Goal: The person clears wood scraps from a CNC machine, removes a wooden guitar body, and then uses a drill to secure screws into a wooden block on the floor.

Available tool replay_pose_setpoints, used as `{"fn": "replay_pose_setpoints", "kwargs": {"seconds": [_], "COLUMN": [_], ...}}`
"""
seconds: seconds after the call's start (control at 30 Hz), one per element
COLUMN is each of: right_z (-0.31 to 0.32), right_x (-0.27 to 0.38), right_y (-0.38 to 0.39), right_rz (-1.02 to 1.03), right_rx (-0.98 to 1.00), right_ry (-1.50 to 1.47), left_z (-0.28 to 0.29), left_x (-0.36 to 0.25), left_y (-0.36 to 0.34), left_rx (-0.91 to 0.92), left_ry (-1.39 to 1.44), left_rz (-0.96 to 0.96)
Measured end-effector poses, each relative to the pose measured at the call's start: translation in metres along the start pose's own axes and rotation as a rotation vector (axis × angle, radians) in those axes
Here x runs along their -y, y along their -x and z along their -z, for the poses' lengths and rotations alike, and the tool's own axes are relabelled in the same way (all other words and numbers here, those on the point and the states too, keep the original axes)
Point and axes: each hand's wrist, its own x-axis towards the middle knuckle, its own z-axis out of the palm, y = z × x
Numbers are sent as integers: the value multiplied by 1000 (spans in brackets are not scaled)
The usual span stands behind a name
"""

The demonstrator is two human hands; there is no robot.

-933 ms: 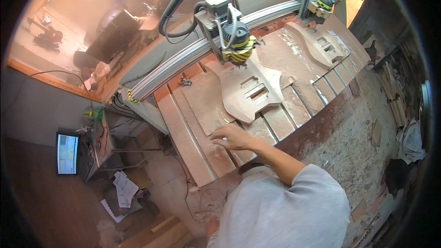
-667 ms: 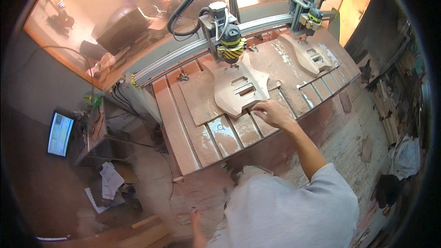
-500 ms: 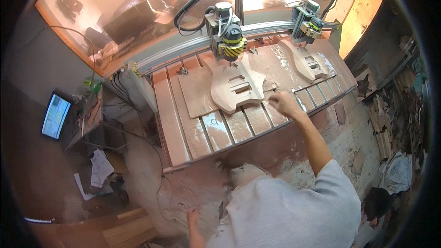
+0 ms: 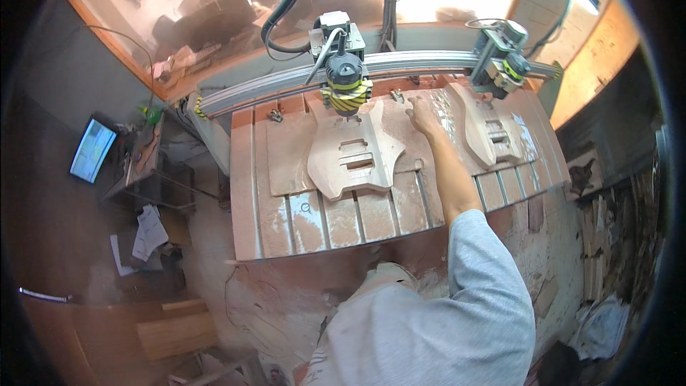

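My right hand (image 4: 421, 113) reaches over the machine bed to the far side of the left guitar body (image 4: 355, 146), in the gap between the two bodies. Its fingers look curled together; what they hold, if anything, is too small to make out. Just left of it sits a small metal clamp (image 4: 397, 95). The left body is pale wood with cut-out pockets, lying flat on a dusty board (image 4: 286, 164). Above its far end hangs a router spindle (image 4: 346, 82) with black and yellow stripes. A second guitar body (image 4: 493, 132) lies to the right. My left hand is out of view.
A metal gantry rail (image 4: 257, 78) spans the back, carrying a second spindle (image 4: 509, 71) at the right. Another clamp (image 4: 275, 115) stands at the back left. A monitor (image 4: 93, 150) glows at far left. Wood scraps (image 4: 600, 243) are piled at right.
My right hand has moved from the near side of the bed to farther back, between the guitar bodies. My left hand has left the view. The view has shifted slightly.
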Motion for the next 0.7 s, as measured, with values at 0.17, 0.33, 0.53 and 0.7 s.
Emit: {"fn": "replay_pose_setpoints", "kwargs": {"seconds": [0.17,0.33,0.53,0.7], "right_z": [-30,-26,-13,-35], "right_x": [-19,-36,-44,-60], "right_y": [-66,-103,-113,-117], "right_rz": [148,264,390,501], "right_rx": [103,341,408,336], "right_ry": [-83,-86,-84,-179], "left_z": [-47,-101,-139,-156], "left_x": [-61,-137,-205,-147], "left_y": [48,88,141,130], "left_rx": [-110,-214,-207,-123], "left_ry": [236,399,-8,-18], "left_rz": [45,75,123,40]}}
